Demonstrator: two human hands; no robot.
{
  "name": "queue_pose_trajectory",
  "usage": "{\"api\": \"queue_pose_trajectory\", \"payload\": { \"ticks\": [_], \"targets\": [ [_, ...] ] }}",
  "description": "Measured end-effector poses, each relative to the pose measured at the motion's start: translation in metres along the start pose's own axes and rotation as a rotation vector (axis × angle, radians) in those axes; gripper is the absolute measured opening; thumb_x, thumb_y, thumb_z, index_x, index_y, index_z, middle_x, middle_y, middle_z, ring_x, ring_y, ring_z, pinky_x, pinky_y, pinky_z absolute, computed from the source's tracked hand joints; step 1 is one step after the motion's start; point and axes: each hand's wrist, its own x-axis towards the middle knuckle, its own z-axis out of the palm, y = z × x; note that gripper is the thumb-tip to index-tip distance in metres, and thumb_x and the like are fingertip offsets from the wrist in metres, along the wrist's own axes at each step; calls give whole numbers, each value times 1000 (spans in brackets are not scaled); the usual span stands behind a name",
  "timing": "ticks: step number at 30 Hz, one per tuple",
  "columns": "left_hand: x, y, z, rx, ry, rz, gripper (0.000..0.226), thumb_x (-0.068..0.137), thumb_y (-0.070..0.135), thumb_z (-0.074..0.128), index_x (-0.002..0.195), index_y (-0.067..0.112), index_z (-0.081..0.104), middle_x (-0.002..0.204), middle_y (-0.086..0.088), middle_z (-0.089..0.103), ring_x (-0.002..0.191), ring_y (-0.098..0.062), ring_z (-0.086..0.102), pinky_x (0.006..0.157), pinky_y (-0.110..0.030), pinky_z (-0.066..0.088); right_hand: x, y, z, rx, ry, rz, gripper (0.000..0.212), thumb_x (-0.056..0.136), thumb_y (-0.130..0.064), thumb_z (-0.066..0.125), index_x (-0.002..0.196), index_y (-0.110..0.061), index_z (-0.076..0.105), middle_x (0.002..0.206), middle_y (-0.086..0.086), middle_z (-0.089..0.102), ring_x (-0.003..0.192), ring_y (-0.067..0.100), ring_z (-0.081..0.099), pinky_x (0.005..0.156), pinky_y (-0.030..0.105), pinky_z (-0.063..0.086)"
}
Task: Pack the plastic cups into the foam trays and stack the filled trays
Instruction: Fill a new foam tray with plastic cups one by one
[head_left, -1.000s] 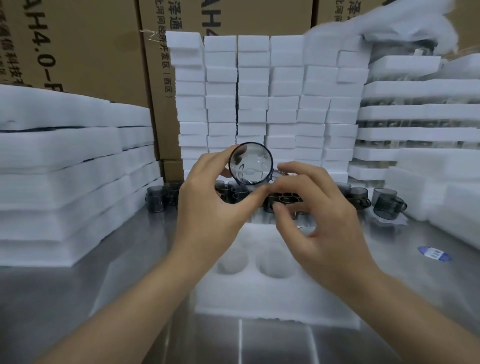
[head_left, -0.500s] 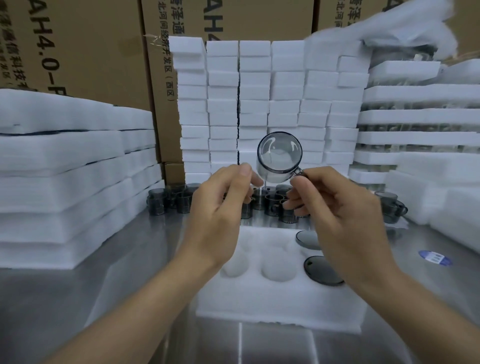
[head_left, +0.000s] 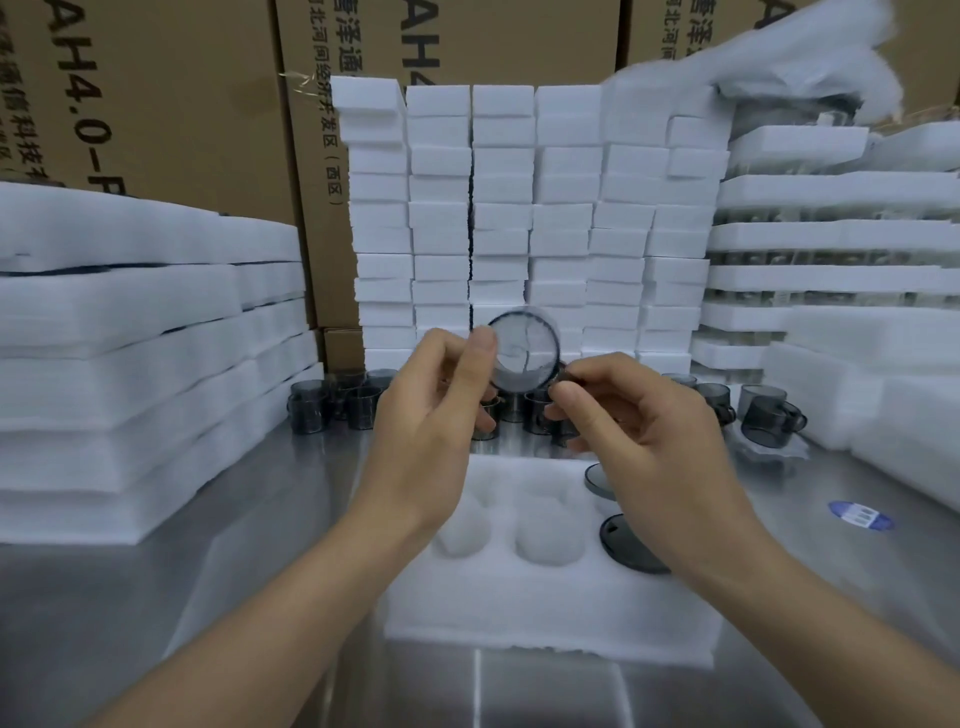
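A clear grey plastic cup is held up in the air, its round end facing me. My left hand pinches its left rim with thumb and fingers; my right hand grips its handle side at the lower right. Below them a white foam tray lies on the steel table, with two cups seated in its right-hand pockets and empty pockets to their left. Several loose grey cups stand in a row behind the tray, partly hidden by my hands.
Piles of flat foam sheets stand at the left. A wall of small foam blocks rises behind, in front of cardboard boxes. Filled trays are stacked at the right. A blue sticker lies on the steel table.
The cup went up and to the right between my hands, then came back down and left a little. My right hand shifted to the cup's lower right, uncovering two cups in the tray.
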Motion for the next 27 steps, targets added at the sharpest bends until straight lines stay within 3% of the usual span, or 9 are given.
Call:
{"api": "queue_pose_trajectory", "payload": {
  "ticks": [3, 7, 11, 14, 18, 22, 27],
  "targets": [
    [1, 1, -1, 26, -48, -62, 40, 91, 66, 60, 112, 32, 62, 94, 10, 75, 75, -15, 73, 61, -10, 45, 1, -1, -3, -3, 49, 11, 14, 101, -19, 72, 102, -33, 73, 100, -11, 78, 99, 15, 75, 84, 49, 62],
    [-1, -1, -1, 35, -125, -70, 45, 90, 56, 75, 128, 38, 59, 101, 10, 79, 81, -21, 74, 64, -12, 47, 1, -4, -5, 24, 66, 25, 27, 100, -16, 71, 113, -39, 67, 109, -12, 75, 100, 14, 75, 67, 51, 64],
    [0, -4, -3, 24, -179, -49, 62, 90, 52, 74, 148, 45, 54, 110, 9, 79, 90, -26, 74, 74, -17, 53, 2, -5, -7, 35, 50, 29, 48, 98, -11, 71, 135, -40, 60, 122, -11, 72, 114, 10, 71, 83, 41, 65],
    [1, -6, -6, 37, -197, 7, 55, 96, 45, 76, 147, 48, 55, 112, 9, 80, 94, -20, 76, 86, -27, 59, 1, -5, -8, -30, -15, 23, 62, 94, -16, 75, 142, -47, 54, 130, -19, 65, 119, 7, 67, 92, 36, 60],
    [0, -6, -4, 44, -254, 16, 54, 99, 48, 68, 150, 49, 51, 115, 12, 79, 102, -15, 76, 79, -20, 53, 5, -3, -9, -53, -54, 59, 55, 90, -31, 83, 137, -45, 58, 133, -18, 63, 123, 9, 63, 98, 39, 56],
    [0, -7, -4, 38, -273, -81, 56, 97, 50, 59, 152, 51, 50, 122, 15, 75, 105, -14, 75, 75, -25, 56, 6, -3, -14, -171, 4, 35, 51, 83, -36, 87, 127, -43, 62, 128, -25, 58, 125, -6, 53, 100, 13, 43],
    [0, -4, -3, 32, -206, -111, 41, 95, 50, 53, 133, 45, 67, 117, 12, 75, 103, -14, 73, 80, -33, 53, 3, -4, -12, -262, 28, -65, 52, 80, -29, 88, 126, -36, 64, 131, -20, 55, 133, 3, 46, 106, 15, 37]
  ]
}}
